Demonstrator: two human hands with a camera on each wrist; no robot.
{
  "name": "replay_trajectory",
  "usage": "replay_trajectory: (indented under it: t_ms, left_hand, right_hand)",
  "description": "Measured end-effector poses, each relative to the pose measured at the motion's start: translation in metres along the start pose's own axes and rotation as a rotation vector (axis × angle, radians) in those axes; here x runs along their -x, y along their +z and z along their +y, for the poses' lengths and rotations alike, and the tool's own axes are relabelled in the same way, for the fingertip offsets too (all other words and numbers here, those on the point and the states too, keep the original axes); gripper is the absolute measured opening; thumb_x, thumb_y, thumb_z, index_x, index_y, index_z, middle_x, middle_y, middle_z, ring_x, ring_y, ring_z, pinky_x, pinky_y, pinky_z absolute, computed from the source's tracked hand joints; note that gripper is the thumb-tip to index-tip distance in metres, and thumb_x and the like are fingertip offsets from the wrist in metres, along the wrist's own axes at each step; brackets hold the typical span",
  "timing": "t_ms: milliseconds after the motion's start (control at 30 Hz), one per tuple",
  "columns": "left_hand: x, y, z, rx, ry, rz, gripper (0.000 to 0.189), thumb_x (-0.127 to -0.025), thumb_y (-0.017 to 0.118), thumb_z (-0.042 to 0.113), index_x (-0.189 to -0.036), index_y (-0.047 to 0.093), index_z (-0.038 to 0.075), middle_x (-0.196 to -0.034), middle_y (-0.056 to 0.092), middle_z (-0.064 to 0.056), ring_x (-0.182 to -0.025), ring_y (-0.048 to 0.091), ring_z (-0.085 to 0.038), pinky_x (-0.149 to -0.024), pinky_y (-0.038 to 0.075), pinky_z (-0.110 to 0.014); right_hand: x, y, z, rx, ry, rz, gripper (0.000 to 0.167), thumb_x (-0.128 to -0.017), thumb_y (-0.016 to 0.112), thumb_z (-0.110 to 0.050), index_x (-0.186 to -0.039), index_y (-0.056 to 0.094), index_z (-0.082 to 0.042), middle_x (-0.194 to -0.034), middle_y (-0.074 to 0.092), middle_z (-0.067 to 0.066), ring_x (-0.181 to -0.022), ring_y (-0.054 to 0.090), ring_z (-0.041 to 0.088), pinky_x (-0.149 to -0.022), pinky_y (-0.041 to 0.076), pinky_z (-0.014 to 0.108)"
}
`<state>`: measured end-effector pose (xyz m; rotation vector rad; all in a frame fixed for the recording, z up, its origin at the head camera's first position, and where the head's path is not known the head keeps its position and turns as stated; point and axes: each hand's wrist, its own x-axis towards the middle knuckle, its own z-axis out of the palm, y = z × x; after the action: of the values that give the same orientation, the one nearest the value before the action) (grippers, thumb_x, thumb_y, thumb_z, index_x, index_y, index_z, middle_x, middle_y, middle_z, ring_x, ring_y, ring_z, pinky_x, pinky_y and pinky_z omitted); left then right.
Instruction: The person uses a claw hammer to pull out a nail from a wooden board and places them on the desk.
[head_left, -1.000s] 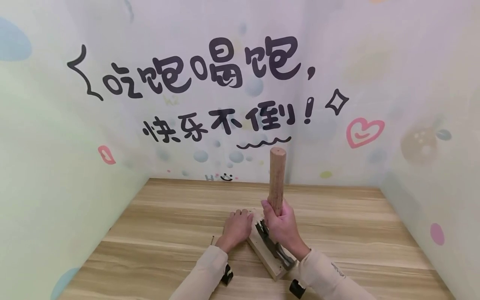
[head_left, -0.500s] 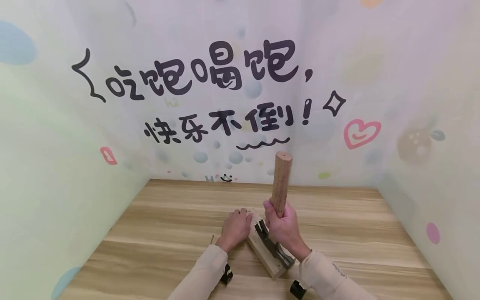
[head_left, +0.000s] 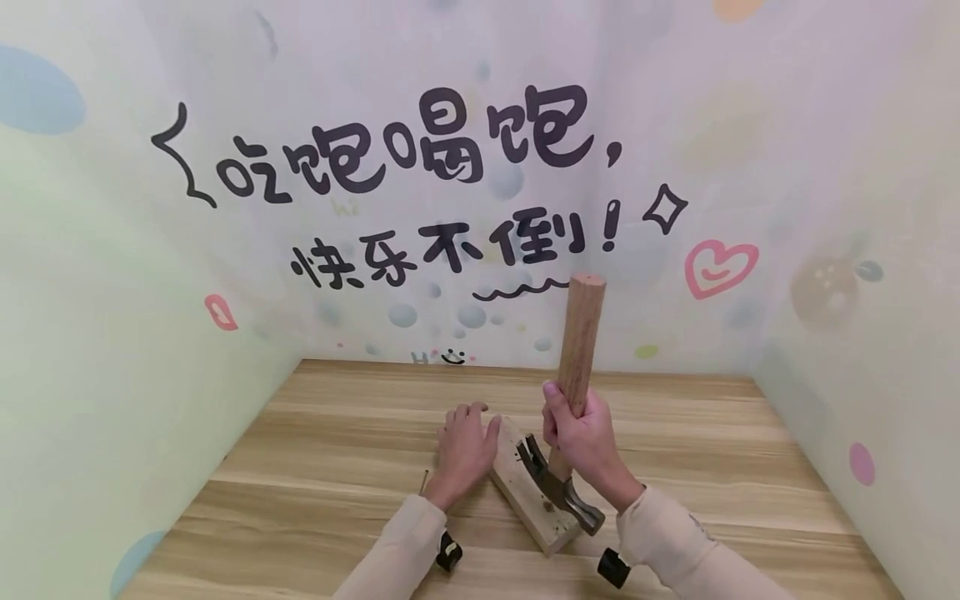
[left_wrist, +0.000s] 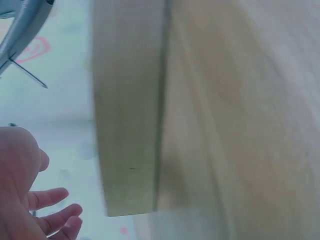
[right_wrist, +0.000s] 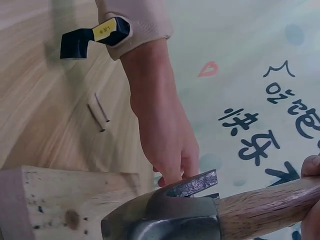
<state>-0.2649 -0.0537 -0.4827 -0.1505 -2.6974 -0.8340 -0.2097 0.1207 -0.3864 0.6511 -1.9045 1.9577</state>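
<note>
Plainly wooden-handled, grey-headed claw hammer (head_left: 580,362)

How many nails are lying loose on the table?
2: one nail nearer the board, the other nail alongside it, nearer the left hand. More may be hidden.

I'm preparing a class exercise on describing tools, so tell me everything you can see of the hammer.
The hammer has a dark grey metal head with a two-pronged, curved claw opposite its striking end, and a plain, flat-ended handle of grained wood. The right hand grips the handle close to the head, butt end up, leaning slightly. The head hangs above the board, apart from it. A thin nail juts from the metal; how it's held is unclear.
</note>
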Motion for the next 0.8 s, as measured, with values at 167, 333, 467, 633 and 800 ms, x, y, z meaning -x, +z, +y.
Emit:
replay_trajectory:
  t_ms: [167,333,467,633,800]
  left_hand:
    - [0.007,-0.017,0.007,0.145,0.078,0.02,0.029,-0.101,0.056,0.028,-0.119,0.065,0.006,-0.108,0.066,-0.013,-0.102,0.059,-0.03,-0.085,0.045,-0.048]
    - [0.017,-0.033,0.011,0.336,0.123,-0.095,0.033,-0.105,0.048,0.029,-0.121,0.065,0.006,-0.109,0.068,-0.009,-0.101,0.062,-0.025,-0.085,0.051,-0.041]
    - [0.028,-0.043,0.014,0.486,0.143,-0.262,0.048,-0.108,0.033,0.042,-0.131,0.061,0.011,-0.123,0.066,-0.01,-0.114,0.062,-0.026,-0.095,0.05,-0.045]
    - [0.038,-0.053,0.021,0.57,0.21,-0.416,0.053,-0.109,0.024,0.041,-0.138,0.056,0.009,-0.129,0.065,-0.008,-0.121,0.059,-0.025,-0.104,0.045,-0.044]
    - [0.044,-0.058,0.021,0.609,0.278,-0.507,0.05,-0.11,0.025,0.032,-0.135,0.058,0.003,-0.126,0.067,-0.01,-0.121,0.059,-0.025,-0.104,0.046,-0.043]
  right_hand:
    - [-0.006,-0.005,-0.014,-0.018,-0.054,-0.016,0.032,-0.105,0.047,-0.011,-0.076,0.047,0.003,-0.049,0.044,0.012,-0.037,0.043,0.017,-0.036,0.039,0.03]
    - [-0.01,-0.008,-0.026,-0.064,-0.087,-0.03,0.034,-0.106,0.045,-0.01,-0.075,0.046,0.003,-0.05,0.044,0.012,-0.037,0.042,0.016,-0.035,0.037,0.029]
    - [-0.011,-0.009,-0.035,-0.112,-0.12,-0.071,0.035,-0.107,0.042,-0.009,-0.074,0.045,0.004,-0.051,0.043,0.012,-0.037,0.041,0.016,-0.035,0.037,0.03]
    - [-0.011,-0.01,-0.042,-0.136,-0.127,-0.093,0.037,-0.107,0.041,-0.01,-0.073,0.044,0.004,-0.052,0.043,0.011,-0.038,0.041,0.018,-0.035,0.038,0.031]
    - [-0.01,-0.012,-0.045,-0.134,-0.124,-0.087,0.035,-0.107,0.041,-0.01,-0.075,0.043,0.004,-0.053,0.043,0.011,-0.038,0.041,0.017,-0.036,0.038,0.031]
